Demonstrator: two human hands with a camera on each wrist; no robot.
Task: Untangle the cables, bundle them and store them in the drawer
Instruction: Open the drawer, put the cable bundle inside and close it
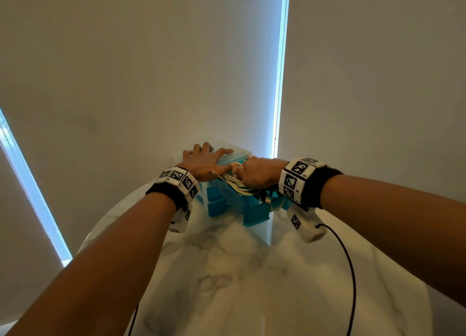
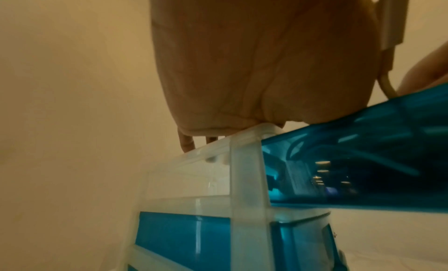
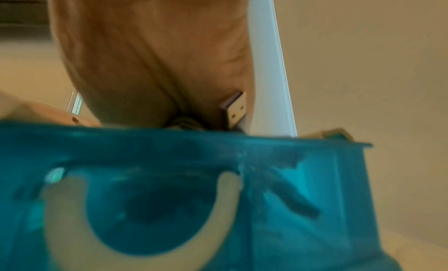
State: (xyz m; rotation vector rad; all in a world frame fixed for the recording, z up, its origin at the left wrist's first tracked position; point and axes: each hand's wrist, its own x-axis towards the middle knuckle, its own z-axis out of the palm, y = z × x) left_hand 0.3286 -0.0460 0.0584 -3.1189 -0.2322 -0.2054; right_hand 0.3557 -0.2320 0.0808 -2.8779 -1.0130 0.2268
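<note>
A small clear-framed drawer unit (image 1: 235, 154) with blue drawers stands at the far edge of the marble table (image 1: 239, 272). Its top blue drawer (image 1: 254, 213) is pulled out. My left hand (image 1: 205, 160) lies flat with spread fingers on top of the unit (image 2: 213, 146). My right hand (image 1: 254, 174) grips a bundle of white cables (image 1: 235, 183) over the pulled-out drawer (image 3: 184, 179). A USB plug (image 3: 235, 110) sticks out beside the right palm, and a white plug (image 2: 394, 20) hangs beside the left palm. Cable shapes show through the blue drawer wall (image 2: 363, 160).
Lower blue drawers (image 1: 215, 202) are pushed in. A black wire (image 1: 349, 267) runs from the right wrist camera across the table. Beige blinds (image 1: 151, 70) with bright gaps stand close behind the unit. The table's near part shows only marble.
</note>
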